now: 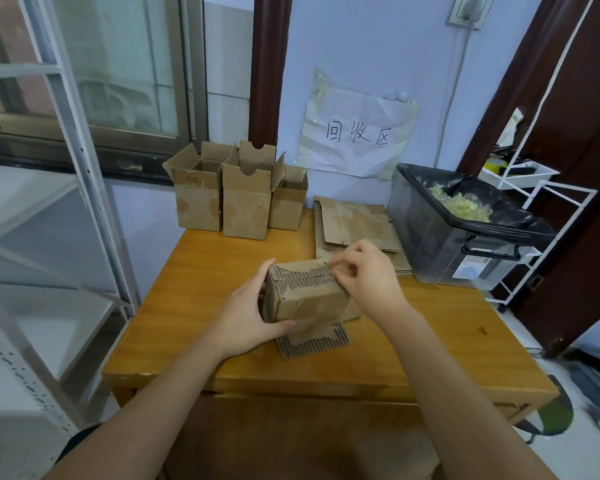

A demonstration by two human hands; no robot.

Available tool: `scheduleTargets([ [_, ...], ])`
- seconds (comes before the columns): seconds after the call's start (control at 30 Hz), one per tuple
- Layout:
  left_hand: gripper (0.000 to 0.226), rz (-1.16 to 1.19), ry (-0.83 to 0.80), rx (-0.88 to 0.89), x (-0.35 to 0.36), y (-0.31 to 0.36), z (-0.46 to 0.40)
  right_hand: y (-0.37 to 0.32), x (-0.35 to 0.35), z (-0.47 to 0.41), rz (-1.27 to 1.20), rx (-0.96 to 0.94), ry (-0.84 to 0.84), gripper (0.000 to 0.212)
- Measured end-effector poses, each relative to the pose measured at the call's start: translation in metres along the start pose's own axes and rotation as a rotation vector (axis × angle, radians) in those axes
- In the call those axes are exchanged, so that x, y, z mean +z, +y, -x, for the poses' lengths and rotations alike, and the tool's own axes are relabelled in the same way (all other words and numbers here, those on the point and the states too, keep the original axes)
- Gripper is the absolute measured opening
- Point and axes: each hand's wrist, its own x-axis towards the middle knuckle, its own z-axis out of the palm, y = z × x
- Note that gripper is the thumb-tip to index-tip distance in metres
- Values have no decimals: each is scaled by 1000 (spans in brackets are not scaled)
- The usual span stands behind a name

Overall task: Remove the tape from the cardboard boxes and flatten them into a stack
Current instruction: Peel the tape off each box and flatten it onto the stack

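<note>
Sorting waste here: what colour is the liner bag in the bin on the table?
Black liner bag, draped over the bin; seen in the head view.

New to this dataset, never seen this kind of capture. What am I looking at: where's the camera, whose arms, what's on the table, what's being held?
There is no robot here. A person wears one wide-angle camera on the head, looking forward and down, so the two bare arms coming in from the bottom are their own.

The left hand grips the left end of a small cardboard box lying on its side on the wooden table. The right hand pinches something clear at the box's top right edge, apparently tape being peeled.

At the back of the table stand three open boxes. To their right lies a stack of flattened cardboard. Beside that sits a plastic bin lined with a black bag, holding yellowish crumpled scraps, probably old tape. A handwritten paper sign is taped to the wall.
</note>
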Motion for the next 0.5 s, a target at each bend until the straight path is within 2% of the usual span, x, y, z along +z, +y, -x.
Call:
scheduleTargets([
  [0.07, 124, -4, 1, -1, 0, -1, 0, 0, 1, 2, -29, 18, 10, 18],
  [0.17, 123, -8, 4, -1, 0, -2, 0, -4, -1, 0, -129, 80, 59, 48],
  [0.23, 123, -11, 6, 1, 0, -2, 0, -5, -1, 1, -238, 134, 78, 46],
  [0.33, 122, -6, 9, 6, 1, -3, 0, -2, 3, 5, -257, 50, 14, 15],
  [0.37, 122, -7, 10, 7, 1, -3, -1, 0, 4, 7, -263, 34, 1, 11],
  [0.5, 122, -15, 17, 11, 1, -3, 0, 6, 6, 8, -497, 106, 8, 45],
])
